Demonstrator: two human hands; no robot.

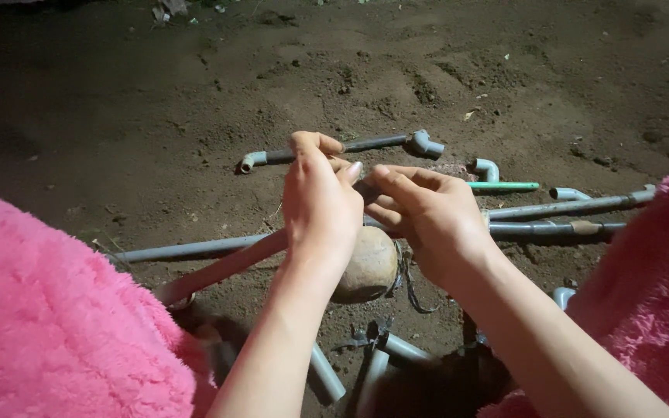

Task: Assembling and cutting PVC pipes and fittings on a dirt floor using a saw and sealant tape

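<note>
Grey pipes point(195, 249), pink fleece point(48, 325)

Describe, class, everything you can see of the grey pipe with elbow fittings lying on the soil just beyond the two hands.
The grey pipe is a thin, straight length, plastic by its look, lying flat on loose brown soil. A curved elbow fitting caps its left end; a paler, bulkier fitting sits at its right end. The left hand hides part of its middle; whether they touch cannot be told.

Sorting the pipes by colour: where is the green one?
The green pipe lies on the soil right of centre, just beyond the right hand, beside a grey elbow.
</note>
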